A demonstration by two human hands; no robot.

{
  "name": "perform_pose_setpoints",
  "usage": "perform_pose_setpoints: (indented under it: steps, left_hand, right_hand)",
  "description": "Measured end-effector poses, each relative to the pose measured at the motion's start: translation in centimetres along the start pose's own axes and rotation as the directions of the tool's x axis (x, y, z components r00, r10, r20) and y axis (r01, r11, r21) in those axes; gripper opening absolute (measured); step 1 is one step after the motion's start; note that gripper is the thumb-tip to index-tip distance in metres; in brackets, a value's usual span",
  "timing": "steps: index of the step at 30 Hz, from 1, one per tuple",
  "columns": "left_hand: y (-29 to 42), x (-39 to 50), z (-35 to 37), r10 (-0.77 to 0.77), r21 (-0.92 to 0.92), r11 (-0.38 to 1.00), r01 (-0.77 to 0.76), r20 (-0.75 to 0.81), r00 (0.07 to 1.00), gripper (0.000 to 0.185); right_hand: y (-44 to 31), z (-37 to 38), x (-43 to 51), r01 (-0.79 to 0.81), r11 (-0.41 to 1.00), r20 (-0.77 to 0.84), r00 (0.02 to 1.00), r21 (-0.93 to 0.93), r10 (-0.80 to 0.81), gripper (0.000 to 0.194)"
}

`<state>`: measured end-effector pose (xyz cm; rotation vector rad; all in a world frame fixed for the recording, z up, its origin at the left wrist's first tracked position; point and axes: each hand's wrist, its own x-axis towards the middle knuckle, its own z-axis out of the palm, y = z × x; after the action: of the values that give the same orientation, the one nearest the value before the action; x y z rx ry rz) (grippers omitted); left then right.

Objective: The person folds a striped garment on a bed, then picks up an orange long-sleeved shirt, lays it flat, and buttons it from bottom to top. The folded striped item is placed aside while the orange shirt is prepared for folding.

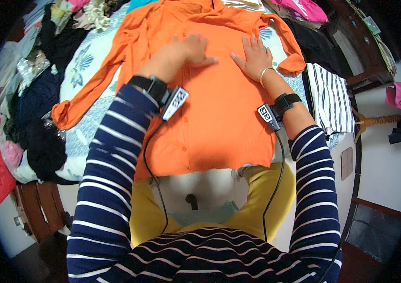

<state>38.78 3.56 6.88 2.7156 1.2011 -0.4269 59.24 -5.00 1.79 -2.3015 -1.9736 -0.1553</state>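
Note:
An orange button-front cardigan lies spread out before me on a bed, its collar away from me and its ribbed hem nearest me. Its left-side sleeve reaches out over the floral bedsheet; the right-side sleeve is bent, with the cuff turned inward. My left hand rests palm down on the upper part of the cardigan, fingers apart. To its right, my right hand also lies on the cardigan, fingers spread. Neither hand grasps the fabric. Each wrist bears a black strap with a cabled tag.
A folded striped cloth lies on the bed's right edge. Dark clothes and plastic-wrapped items are heaped at the left. A pink garment is at the back right. A wooden hanger is beyond the bed's right side.

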Motion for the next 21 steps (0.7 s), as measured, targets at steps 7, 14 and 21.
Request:
perform_pose_setpoints:
  steps: [7, 14, 21]
  left_hand:
    - [0.0, -17.0, 5.0, 0.125, -0.25, 0.935, -0.251, -0.429, 0.894, 0.068]
    - [-8.2, -23.2, 13.0, -0.653, -0.687, 0.71, 0.155, -0.559, 0.511, 0.036]
    - [-13.0, -20.2, 12.5, -0.636, -0.988, 0.144, 0.056, -0.049, 0.77, 0.039]
  right_hand:
    - [-4.8, -1.4, -13.2, 0.198, 0.958, 0.045, 0.976, 0.206, -0.211, 0.077]
    - [-8.7, -2.7, -17.3, 0.091, 0.715, -0.2, 0.977, 0.693, 0.069, 0.035]
    - [-16.4, -1.7, -10.9, -0.002, 0.469, 0.008, 1.0, 0.883, -0.012, 0.038]
